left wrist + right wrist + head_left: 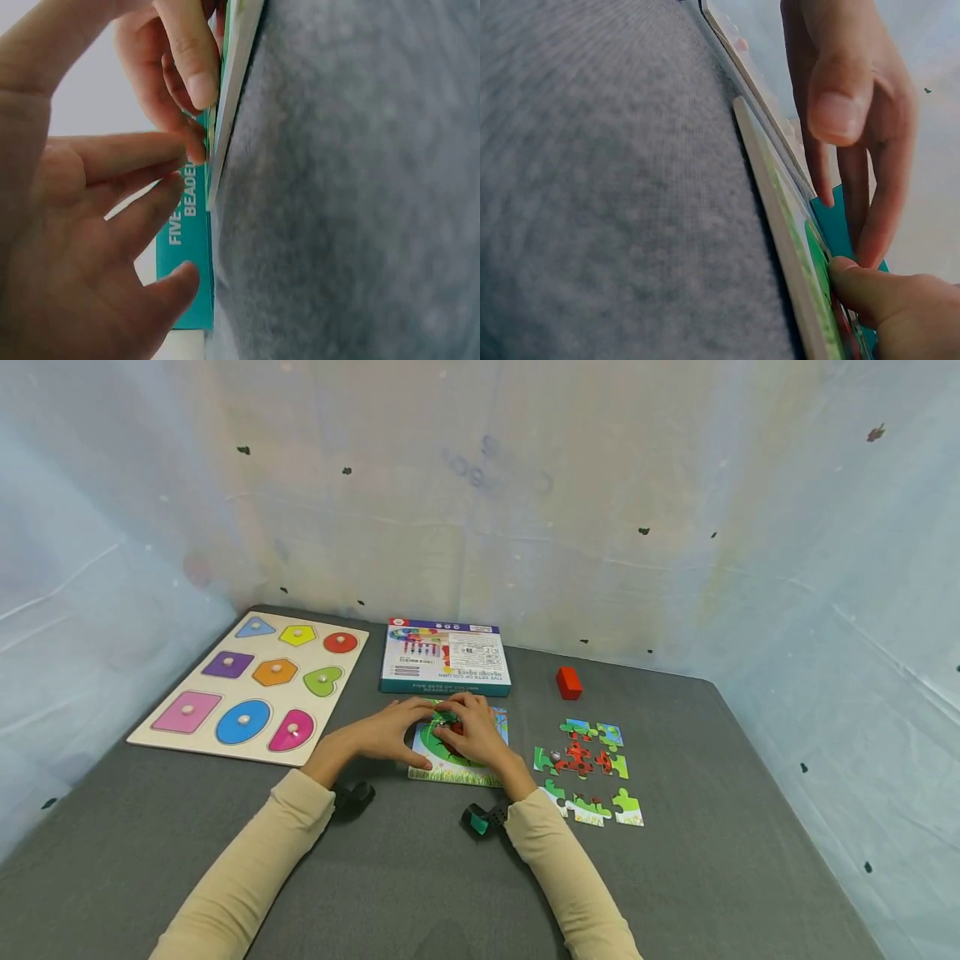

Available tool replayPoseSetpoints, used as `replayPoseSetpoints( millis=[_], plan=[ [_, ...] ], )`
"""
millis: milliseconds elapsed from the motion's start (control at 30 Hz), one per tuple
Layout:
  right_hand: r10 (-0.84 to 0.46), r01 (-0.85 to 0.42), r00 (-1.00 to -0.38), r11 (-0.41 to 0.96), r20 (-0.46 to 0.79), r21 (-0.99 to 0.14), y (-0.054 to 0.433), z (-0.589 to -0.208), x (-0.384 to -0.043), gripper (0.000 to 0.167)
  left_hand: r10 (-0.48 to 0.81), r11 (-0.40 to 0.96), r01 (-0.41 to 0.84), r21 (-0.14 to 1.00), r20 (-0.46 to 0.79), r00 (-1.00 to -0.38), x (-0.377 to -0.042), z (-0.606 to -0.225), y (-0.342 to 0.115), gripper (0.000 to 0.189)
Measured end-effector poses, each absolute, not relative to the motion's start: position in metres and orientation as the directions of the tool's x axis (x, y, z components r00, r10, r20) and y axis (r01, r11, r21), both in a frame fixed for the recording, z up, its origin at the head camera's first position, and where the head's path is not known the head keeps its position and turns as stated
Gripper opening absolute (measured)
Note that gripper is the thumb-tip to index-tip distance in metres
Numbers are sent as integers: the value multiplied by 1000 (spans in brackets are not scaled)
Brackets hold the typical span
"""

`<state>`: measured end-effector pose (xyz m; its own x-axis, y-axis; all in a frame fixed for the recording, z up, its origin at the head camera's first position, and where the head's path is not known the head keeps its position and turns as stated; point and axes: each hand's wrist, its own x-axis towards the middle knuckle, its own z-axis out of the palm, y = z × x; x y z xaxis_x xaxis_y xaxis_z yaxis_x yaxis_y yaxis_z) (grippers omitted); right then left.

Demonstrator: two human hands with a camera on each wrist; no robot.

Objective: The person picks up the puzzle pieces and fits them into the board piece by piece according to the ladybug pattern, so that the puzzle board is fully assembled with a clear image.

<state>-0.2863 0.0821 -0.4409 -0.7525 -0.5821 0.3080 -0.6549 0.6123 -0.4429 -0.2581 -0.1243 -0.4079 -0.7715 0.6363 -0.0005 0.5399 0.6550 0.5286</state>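
Note:
A puzzle board [457, 777] with a ladybird-and-leaf picture lies flat on the grey table, partly hidden by both hands. My right hand [476, 731] is over its upper middle, thumb and fingers bent around a green puzzle piece [447, 717] close over the picture. From the left, my left hand [386, 732] reaches across the board's edge, fingers extended to the right fingertips and thumb spread apart near the board's left side. In the left wrist view, the left hand [112, 217] has nothing gripped. The right thumb [851, 281] is at the board's surface in the right wrist view.
Several loose ladybird puzzle pieces [577, 760] lie to the right, with a red block [569, 683] behind them. Beyond the board is a flat box [446, 656]. A shape board with knobs [255, 706] lies at the left. Pale sheeting [487, 527] hangs around the table.

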Motion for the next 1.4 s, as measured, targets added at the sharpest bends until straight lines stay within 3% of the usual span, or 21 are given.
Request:
replayPoseSetpoints(
  millis=[500,833,1167,1400],
  plan=[
    [-626,-677,-729,598,278,-429,87,-438,-290,41,685,615,562,554,-20,-729,-258,-415,-124,92],
    [-701,-753,-634,463,325,-469,108,-421,-296,53,689,609,571,550,-11,-724,-258,-417,-127,92],
    [-638,-641,-734,534,235,-552,194,-388,-284,47,690,601,566,565,-10,-724,-257,-421,-127,92],
    [-530,-560,-809,565,255,-605,250,-381,-270,41,684,615,553,562,-32,-728,-258,-418,-126,92]
  ],
)
